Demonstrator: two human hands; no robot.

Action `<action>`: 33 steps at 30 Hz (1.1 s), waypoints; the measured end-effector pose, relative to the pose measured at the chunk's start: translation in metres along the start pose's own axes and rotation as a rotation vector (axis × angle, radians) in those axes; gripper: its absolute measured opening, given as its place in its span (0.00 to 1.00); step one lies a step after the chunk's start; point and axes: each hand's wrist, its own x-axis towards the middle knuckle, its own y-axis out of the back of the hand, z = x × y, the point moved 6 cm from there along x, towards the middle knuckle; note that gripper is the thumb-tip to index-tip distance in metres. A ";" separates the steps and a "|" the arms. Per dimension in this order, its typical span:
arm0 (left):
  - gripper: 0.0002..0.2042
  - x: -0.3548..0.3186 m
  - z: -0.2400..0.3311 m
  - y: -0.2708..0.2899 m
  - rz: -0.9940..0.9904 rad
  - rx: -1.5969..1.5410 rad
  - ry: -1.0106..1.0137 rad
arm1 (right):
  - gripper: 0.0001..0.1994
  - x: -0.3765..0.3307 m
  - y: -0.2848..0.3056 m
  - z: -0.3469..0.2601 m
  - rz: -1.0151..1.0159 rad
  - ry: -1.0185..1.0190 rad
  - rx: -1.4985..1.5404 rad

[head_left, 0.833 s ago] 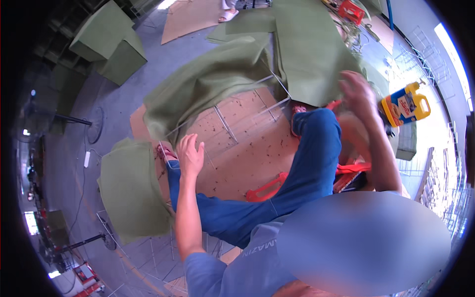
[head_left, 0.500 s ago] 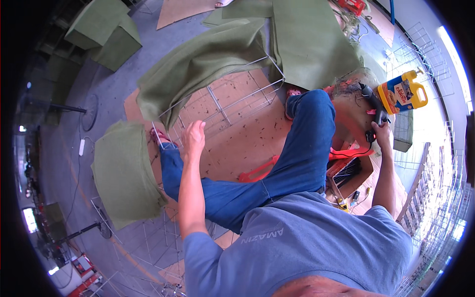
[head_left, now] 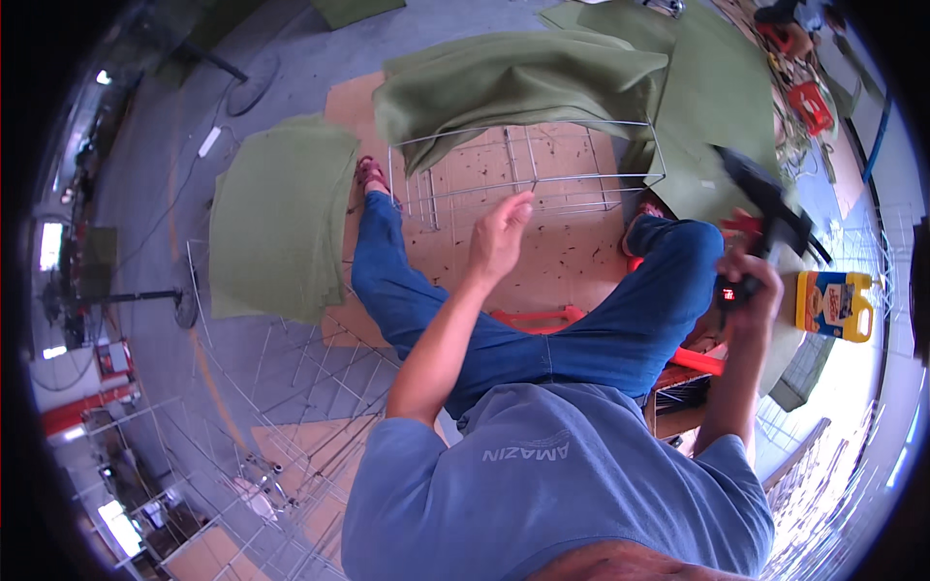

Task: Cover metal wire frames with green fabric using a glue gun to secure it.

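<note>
Your right hand (head_left: 756,286) is wrapped around the grip of a black pistol-shaped tool (head_left: 772,205) with a small red-lit display, just beside your right knee (head_left: 690,244), its tip pointing forward and to your left. Your left hand (head_left: 500,237) is loose, fingers slightly bent, grasping nothing, near a silvery rectangular wire frame (head_left: 591,178) over flat brown cardboard (head_left: 562,252). Soft olive-green fabric (head_left: 523,82) drapes over the frame's far side; a yellow plastic jug (head_left: 857,315) sits right of your right hand
</note>
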 end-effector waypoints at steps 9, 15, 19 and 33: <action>0.22 -0.041 -0.032 0.056 0.358 -0.804 0.193 | 0.33 0.027 -0.224 0.194 -0.653 -0.478 -0.029; 0.18 -0.055 -0.079 0.094 0.650 -0.790 0.349 | 0.29 0.031 -0.259 0.263 -0.724 -0.451 -0.215; 0.17 -0.057 -0.093 0.100 0.693 -0.809 0.386 | 0.27 0.035 -0.266 0.275 -0.694 -0.477 -0.243; 0.16 -0.055 -0.125 0.111 0.723 -0.848 0.423 | 0.21 0.046 -0.286 0.290 -0.738 -0.397 -0.573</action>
